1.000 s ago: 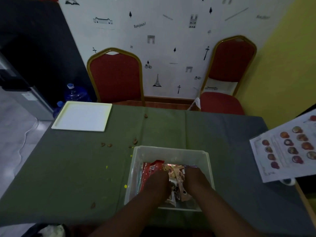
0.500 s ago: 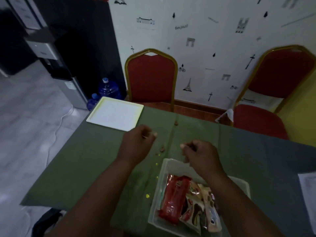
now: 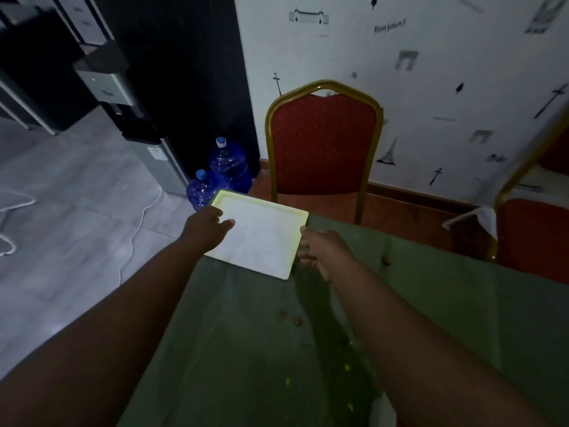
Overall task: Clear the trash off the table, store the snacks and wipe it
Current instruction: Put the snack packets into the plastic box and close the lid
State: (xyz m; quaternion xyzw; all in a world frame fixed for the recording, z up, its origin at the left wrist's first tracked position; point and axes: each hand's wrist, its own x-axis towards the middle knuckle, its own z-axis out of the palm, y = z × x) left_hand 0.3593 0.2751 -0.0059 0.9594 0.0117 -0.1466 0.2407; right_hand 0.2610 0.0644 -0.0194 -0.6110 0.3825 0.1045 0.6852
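A flat white tray (image 3: 261,241) with a pale yellow rim lies at the far left corner of the table, which is covered in green cloth (image 3: 246,334). My left hand (image 3: 206,224) holds its left edge, thumb on top. My right hand (image 3: 320,249) grips its right edge, thumb at the rim and fingers curled beside it. Brown crumbs (image 3: 289,317) lie on the cloth near my right forearm, and another crumb (image 3: 386,260) sits further right. Small yellow bits (image 3: 288,382) dot the cloth closer to me.
A corner of the clear snack container (image 3: 381,408) shows at the bottom edge. A red chair (image 3: 323,143) stands behind the tray, a second red chair (image 3: 535,229) at the right. Two blue water bottles (image 3: 228,167) and a dispenser (image 3: 129,112) stand on the floor at the left.
Both hands left the snack container, rose over the cloth, then reached forward and left to take the tray's two edges. The view swung left, so the container is nearly out of view.
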